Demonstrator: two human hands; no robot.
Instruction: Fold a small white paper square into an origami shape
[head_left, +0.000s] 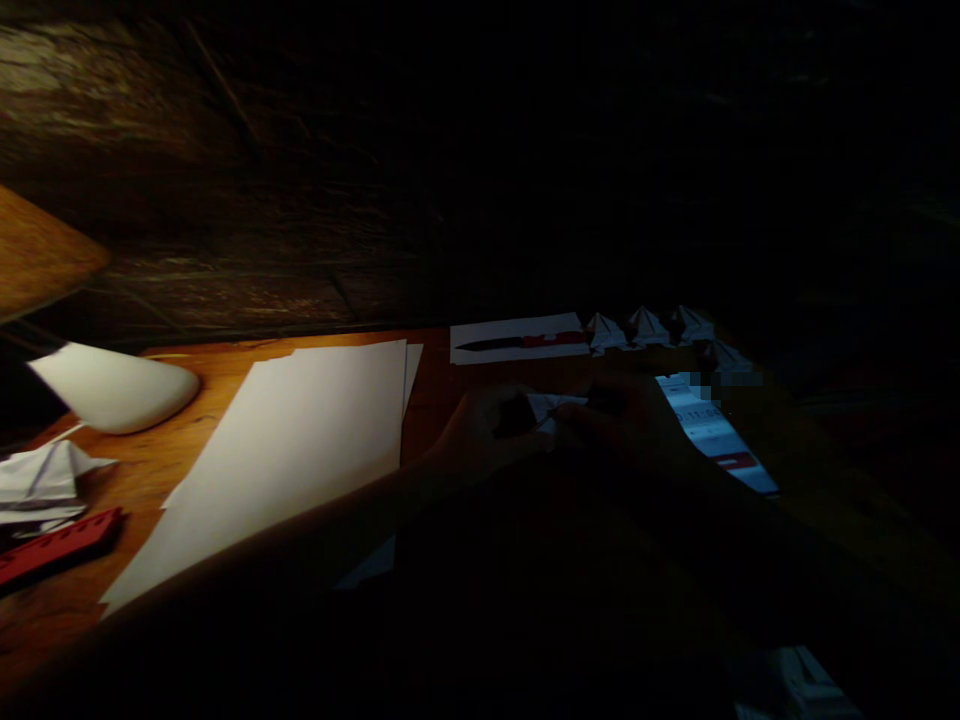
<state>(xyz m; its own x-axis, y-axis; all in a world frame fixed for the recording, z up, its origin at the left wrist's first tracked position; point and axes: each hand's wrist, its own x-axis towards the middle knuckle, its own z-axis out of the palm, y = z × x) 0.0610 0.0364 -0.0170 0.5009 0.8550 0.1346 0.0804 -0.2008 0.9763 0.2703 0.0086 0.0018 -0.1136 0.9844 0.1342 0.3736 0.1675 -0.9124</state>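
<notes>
Between both hands is a small folded piece of white paper point(546, 406). My left hand point(484, 425) closes on its left side, fingers and thumb curled around the edge. From the right, my right hand point(615, 415) pinches it with the fingertips. Deep shadow hides most of the right fingers. Just beyond the hands, a knife point(517, 342) with a dark blade and red handle lies on a white paper piece point(469, 355). Several folded paper shapes point(646, 327) line up at the table's back right. Beside my right hand glows a phone screen point(712, 435).
A stack of white sheets point(322, 420) lies on the wooden table point(217, 385), partly under my left forearm. At left stand a white lamp-like object point(112, 385), folded paper point(49, 480) and a red ridged object point(64, 545). More paper point(810, 680) shows dimly at lower right.
</notes>
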